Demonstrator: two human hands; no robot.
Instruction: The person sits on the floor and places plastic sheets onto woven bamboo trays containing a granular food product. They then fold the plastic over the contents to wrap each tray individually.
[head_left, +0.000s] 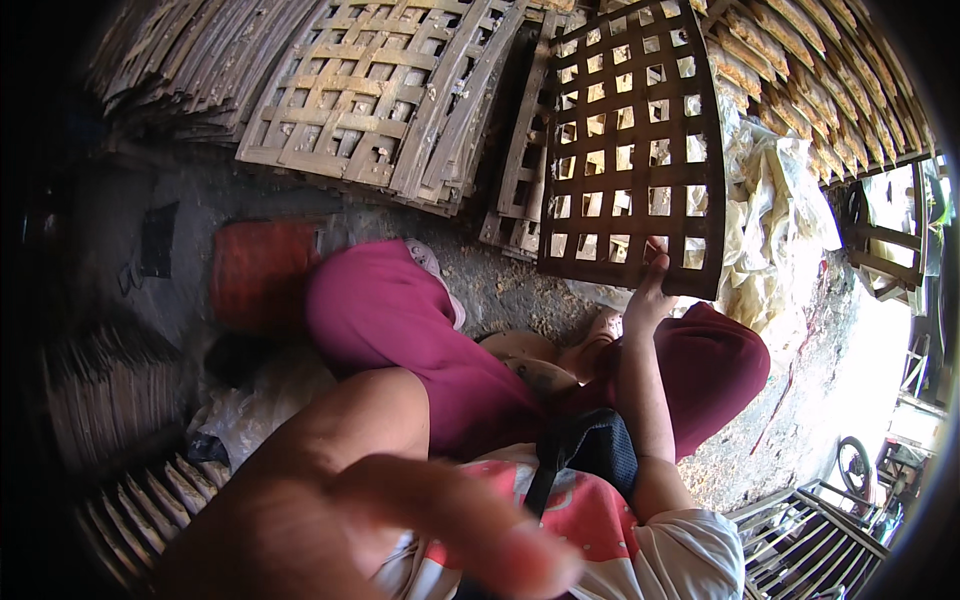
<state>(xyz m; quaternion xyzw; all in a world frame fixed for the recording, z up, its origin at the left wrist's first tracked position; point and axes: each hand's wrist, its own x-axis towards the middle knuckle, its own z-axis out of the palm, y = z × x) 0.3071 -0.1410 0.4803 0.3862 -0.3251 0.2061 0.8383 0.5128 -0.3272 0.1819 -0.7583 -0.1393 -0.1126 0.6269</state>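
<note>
My right hand (651, 294) pinches the lower edge of a dark woven bamboo lattice tray (636, 180), thumb on the near side and fingertips behind. The tray is tilted up, and light comes through its square holes. Very close to the camera, my left hand (330, 510) is large and blurred, one digit stretching right across my lap. Nothing is visible in it, and its other fingers are hidden. Ahead of my knees lies a stack of paler woven bamboo trays (345, 97), and more trays (525, 142) lean just left of the held one.
Crumpled plastic sheeting (772, 217) lies right of the tray, below racked slabs (810, 82). A red container (262, 274) stands left of my knee. Further stacked trays (112, 397) are at far left. A slatted rack (810, 532) stands at lower right. Crumbs litter the floor (517, 292).
</note>
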